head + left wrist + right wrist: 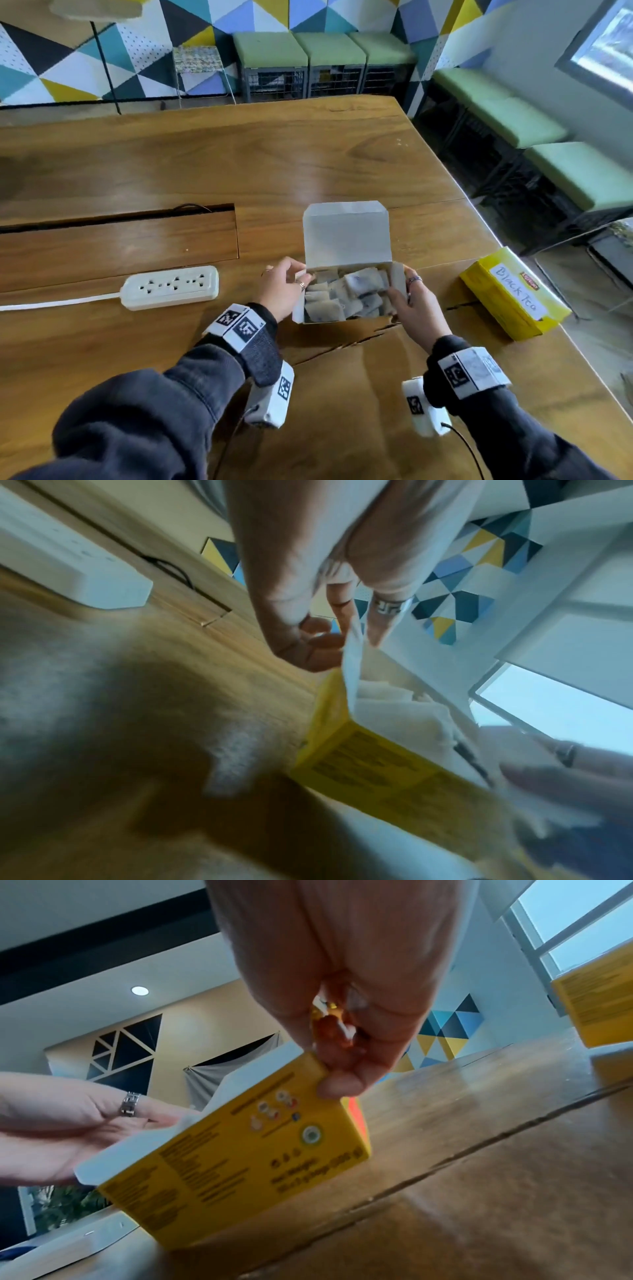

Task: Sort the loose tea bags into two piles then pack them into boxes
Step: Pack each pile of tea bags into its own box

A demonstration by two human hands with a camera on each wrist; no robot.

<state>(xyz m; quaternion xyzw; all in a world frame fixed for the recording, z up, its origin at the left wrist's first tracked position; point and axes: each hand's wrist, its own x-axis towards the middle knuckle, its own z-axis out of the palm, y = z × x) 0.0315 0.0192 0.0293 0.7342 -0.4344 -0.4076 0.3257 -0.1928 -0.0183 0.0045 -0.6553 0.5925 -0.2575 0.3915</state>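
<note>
Now the open box (346, 291), stuffed with tea bags (356, 286), is being steadied near the table (308, 161) middle, its lid standing up at twelve o'clock so the side tabs can be reached. At nine o'clock the left end flap is being pinched by the left hand (284, 287), while at three o'clock the right end is being gripped by the right hand (416, 308), fingers curled round the corner, probably so both flaps get tucked before closing. Further out at three o'clock, a closed yellow box (513, 294) labelled Black Tea is being left alone, judged already packed.
</note>
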